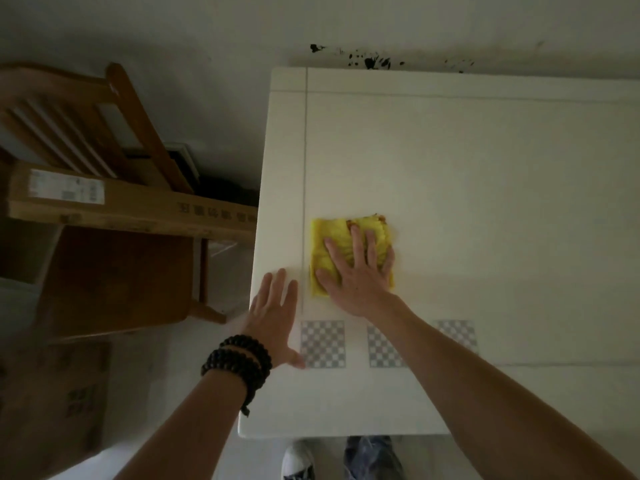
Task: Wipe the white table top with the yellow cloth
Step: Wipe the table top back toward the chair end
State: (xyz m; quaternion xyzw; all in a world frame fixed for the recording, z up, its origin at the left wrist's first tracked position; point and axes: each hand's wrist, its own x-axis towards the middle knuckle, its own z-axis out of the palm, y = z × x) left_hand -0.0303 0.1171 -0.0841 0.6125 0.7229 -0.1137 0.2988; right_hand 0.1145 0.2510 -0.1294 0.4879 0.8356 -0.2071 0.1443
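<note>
The right hand (360, 271) makes a flat, spread grip: fingers straight and splayed, palm pressing down on the yellow cloth (334, 237), nothing curled round it. The left hand (275, 317) also lies open, fingers together, resting on the white surface (485, 185) at its left edge, just beside the cloth.

The cloth is folded into a rough square near the left edge of the surface, a little ahead of the checkered markers (322, 344). It looks soft, light and limp, likely to bunch or slide out if pushed from one corner. Broad palm pressure over its middle should drag it evenly.
</note>
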